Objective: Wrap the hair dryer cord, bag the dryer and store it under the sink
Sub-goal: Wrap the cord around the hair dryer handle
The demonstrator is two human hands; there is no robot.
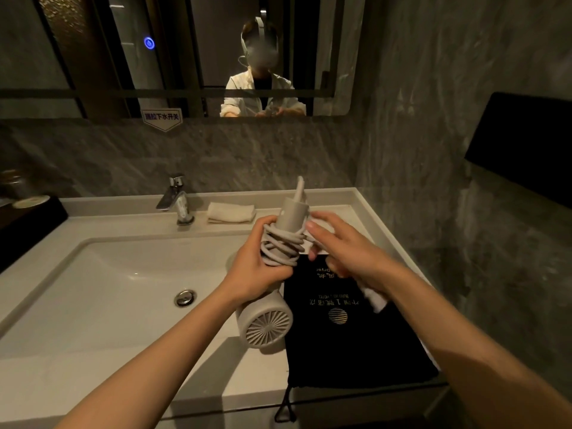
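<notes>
A grey hair dryer (266, 325) hangs over the sink's right edge, handle pointing up and away, rear grille toward me. Its grey cord (281, 247) is coiled in several loops around the handle. My left hand (258, 269) grips the handle over the coils. My right hand (343, 249) hovers just right of the handle with fingers spread; whether it pinches the cord end I cannot tell. A black drawstring bag (349, 345) with gold print lies flat on the counter under my right forearm.
A white basin (102, 292) with a chrome drain (185, 297) fills the left. A chrome faucet (176, 199) and a folded white towel (230, 212) stand behind. A mirror (185, 54) hangs above, a dark marble wall on the right, a black tray (28, 224) at the left.
</notes>
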